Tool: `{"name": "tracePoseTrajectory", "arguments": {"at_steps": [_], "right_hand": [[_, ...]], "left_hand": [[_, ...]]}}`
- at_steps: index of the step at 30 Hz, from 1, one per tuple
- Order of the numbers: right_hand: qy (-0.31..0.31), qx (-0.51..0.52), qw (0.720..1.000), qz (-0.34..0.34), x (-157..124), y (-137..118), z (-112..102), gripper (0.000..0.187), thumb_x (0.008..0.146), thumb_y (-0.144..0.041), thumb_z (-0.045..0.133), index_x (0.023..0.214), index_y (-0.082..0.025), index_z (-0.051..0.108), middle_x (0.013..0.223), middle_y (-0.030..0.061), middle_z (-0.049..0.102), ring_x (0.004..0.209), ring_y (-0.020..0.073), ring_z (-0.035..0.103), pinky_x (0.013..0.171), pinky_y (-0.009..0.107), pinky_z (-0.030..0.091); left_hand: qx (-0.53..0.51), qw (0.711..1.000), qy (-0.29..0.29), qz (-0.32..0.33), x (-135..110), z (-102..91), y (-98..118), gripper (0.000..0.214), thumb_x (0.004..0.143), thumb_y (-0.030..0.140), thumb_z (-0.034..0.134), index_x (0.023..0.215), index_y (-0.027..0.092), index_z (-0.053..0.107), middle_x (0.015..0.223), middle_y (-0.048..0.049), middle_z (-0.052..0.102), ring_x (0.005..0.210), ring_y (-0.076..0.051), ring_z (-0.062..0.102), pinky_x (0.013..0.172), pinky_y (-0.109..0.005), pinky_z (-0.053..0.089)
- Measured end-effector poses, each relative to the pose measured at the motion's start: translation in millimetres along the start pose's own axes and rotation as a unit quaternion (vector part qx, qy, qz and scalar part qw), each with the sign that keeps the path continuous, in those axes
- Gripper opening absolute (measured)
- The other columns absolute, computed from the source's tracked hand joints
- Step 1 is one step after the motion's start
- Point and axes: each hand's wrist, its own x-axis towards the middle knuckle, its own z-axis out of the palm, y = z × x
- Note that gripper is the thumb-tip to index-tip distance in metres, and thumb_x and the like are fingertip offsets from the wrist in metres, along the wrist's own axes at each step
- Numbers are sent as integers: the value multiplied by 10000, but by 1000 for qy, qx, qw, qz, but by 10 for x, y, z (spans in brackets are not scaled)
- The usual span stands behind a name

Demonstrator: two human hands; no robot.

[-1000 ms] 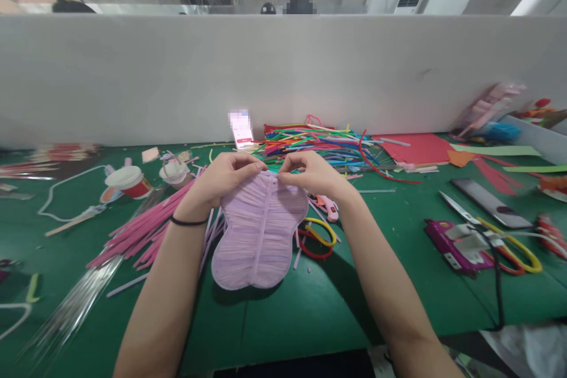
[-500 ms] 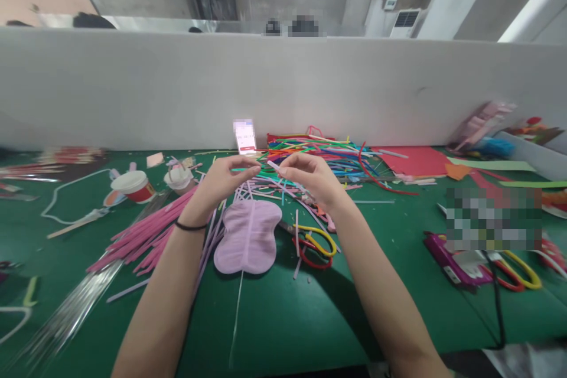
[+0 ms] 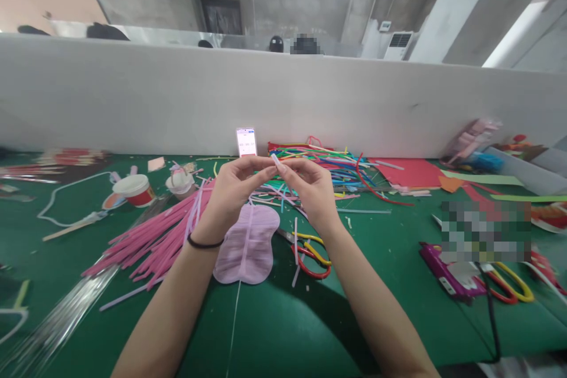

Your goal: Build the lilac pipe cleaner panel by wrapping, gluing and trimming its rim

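My left hand (image 3: 233, 189) and my right hand (image 3: 308, 188) meet fingertip to fingertip above the green table (image 3: 283, 331). Both pinch the tip of a thin pale stick (image 3: 275, 160) that runs down through a lilac butterfly-shaped piece of pleated mesh (image 3: 248, 245). The mesh piece hangs low beneath my hands, close to the table, and a thin wire (image 3: 234, 325) trails from its lower edge. A black band sits on my left wrist.
A bundle of pink sticks (image 3: 153, 239) lies left of the mesh, a heap of coloured sticks (image 3: 328, 165) behind my hands. Scissors with yellow and red handles (image 3: 312, 251) lie right of it. A phone (image 3: 247, 142) leans on the white partition. Cups (image 3: 133, 189), a purple tool (image 3: 447, 269).
The mesh piece has slid from my fingertips down the stick and hangs lower. My hands have risen and drawn together at the stick's tip. The camera tilted up slightly.
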Motion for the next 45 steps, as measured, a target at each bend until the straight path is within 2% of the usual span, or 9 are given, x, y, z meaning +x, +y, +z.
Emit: {"name": "tracePoseTrajectory", "arguments": {"at_steps": [6, 18, 32, 35, 38, 40, 41, 44, 45], "right_hand": [[14, 24, 999, 33, -12, -70, 19, 185, 814, -412, 735, 872, -238, 762, 926, 36, 768, 923, 198, 695, 818, 337, 551], [-18, 142, 983, 116, -22, -74, 15, 288, 625, -487, 871, 781, -256, 798, 838, 12, 782, 852, 180, 686, 833, 350, 537], [-6, 145, 979, 142, -51, -70, 110, 336, 638, -498, 845, 649, -204, 682, 698, -23, 675, 687, 116, 568, 708, 289, 454], [-25, 119, 984, 129, -36, -43, 107, 346, 705, -519, 794, 692, -200, 662, 730, -20, 681, 708, 120, 590, 727, 286, 464], [-56, -43, 991, 111, -77, -42, -50, 300, 841, -491, 682, 867, -191, 691, 861, 18, 728, 762, 138, 630, 728, 285, 473], [-91, -250, 957, 113, -179, -48, -220, 262, 900, -404, 635, 1023, -178, 682, 976, 58, 742, 813, 164, 655, 732, 294, 473], [-133, -365, 913, 125, -255, -43, -305, 259, 916, -356, 616, 1081, -163, 668, 973, 80, 744, 851, 194, 667, 744, 310, 471], [-287, -586, 724, 225, -549, 37, -468, 320, 890, -316, 646, 1142, -119, 659, 1144, 183, 711, 1055, 320, 670, 804, 371, 489], [-296, -599, 702, 245, -648, 88, -481, 340, 875, -285, 658, 1153, -90, 659, 1180, 221, 694, 1084, 356, 663, 813, 392, 496]], "left_hand": [[-25, 999, 21, -7, -56, 82, 76, 215, 729, 320, 820, 901, 202, 765, 949, -54, 775, 937, -214, 709, 931, -373, 548], [-131, 991, -19, -24, 23, 33, -22, 166, 665, 291, 882, 786, 228, 787, 840, -10, 759, 838, -155, 689, 838, -292, 524], [-212, 973, -55, -71, 31, 33, -36, 109, 688, 206, 815, 712, 196, 709, 777, 22, 675, 795, -113, 621, 774, -234, 503], [-201, 975, -49, -77, 29, 39, -23, 93, 703, 209, 781, 703, 189, 690, 811, 7, 686, 823, -127, 628, 778, -240, 502], [-166, 981, -38, -91, 19, 43, -9, 80, 756, 249, 711, 741, 172, 699, 874, -29, 708, 872, -156, 645, 821, -275, 509], [-139, 985, -33, -95, 4, 37, 2, 119, 784, 264, 669, 749, 155, 701, 844, -37, 694, 839, -159, 644, 817, -290, 513], [-128, 986, -37, -97, -6, 28, 4, 130, 788, 265, 661, 734, 150, 691, 803, -30, 675, 801, -153, 637, 801, -291, 515], [-115, 984, -62, -120, -44, -13, -22, 170, 772, 274, 683, 669, 158, 614, 681, 9, 582, 693, -125, 591, 735, -268, 510], [-115, 982, -67, -138, -59, -32, -48, 197, 766, 285, 697, 659, 164, 585, 654, 23, 547, 670, -114, 572, 718, -255, 506]]}}
